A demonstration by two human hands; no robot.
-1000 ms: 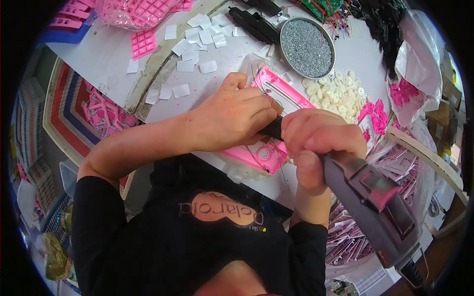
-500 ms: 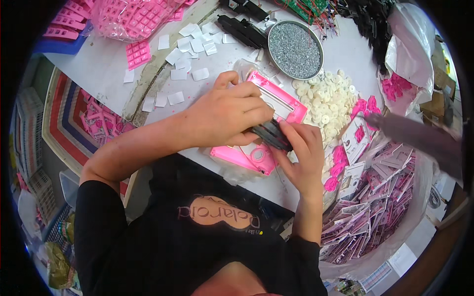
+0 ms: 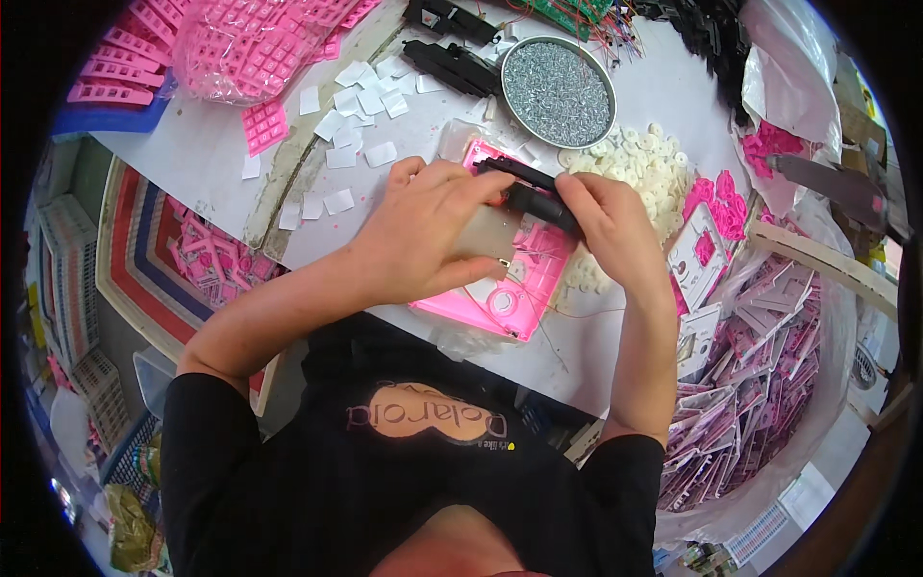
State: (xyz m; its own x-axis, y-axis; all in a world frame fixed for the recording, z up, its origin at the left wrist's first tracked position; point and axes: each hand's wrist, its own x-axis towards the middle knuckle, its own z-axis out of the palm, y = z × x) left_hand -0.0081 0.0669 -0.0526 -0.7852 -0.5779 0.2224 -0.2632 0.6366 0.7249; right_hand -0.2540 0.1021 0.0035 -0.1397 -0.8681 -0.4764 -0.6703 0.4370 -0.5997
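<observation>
Hands (image 3: 423,231) hold black part (image 3: 543,205), tan plate (image 3: 488,234) — pink casing (image 3: 543,277) beneath.

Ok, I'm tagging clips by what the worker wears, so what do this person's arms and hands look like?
The left hand and right hand are ungloved, and no watch shows on either wrist. The forearms are uncovered. Loose black sleeves end near the elbows, part of a black shirt with a pale orange print on its chest.

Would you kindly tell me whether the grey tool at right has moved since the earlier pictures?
Yes: judged against the round metal bowl, the grey tool has moved up and right in the view.
</observation>
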